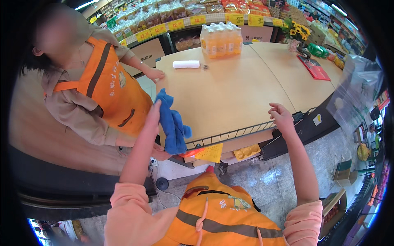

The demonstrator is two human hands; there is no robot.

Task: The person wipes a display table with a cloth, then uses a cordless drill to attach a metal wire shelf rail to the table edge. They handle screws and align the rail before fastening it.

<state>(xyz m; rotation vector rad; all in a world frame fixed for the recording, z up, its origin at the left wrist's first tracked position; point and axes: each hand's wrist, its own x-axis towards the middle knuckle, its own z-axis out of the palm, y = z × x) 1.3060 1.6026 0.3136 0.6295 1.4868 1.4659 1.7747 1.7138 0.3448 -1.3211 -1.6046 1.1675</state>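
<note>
My left hand (pixel 153 119) is against the left side of a crumpled blue cloth (pixel 173 125) at the table's near left corner. Its fingers are partly hidden by the cloth, and it appears to grip it. Over the near right edge of the light wood table (pixel 230 96), my right hand (pixel 282 117) hovers with fingers loosely bent and apart, holding nothing. A co-worker in an orange apron (pixel 117 88) stands at the left. One of that person's hands (pixel 154 74) rests at the table's left edge; the other (pixel 160 153) is just below the cloth.
A white roll (pixel 186 64) lies on the table, with a shrink-wrapped pack of orange drink bottles (pixel 221 39) behind it. A red folder (pixel 313 67) and sunflowers (pixel 296 30) are at the right. A black wire rack (pixel 234 134) runs along the near edge. Clear plastic bags (pixel 356 92) hang at right.
</note>
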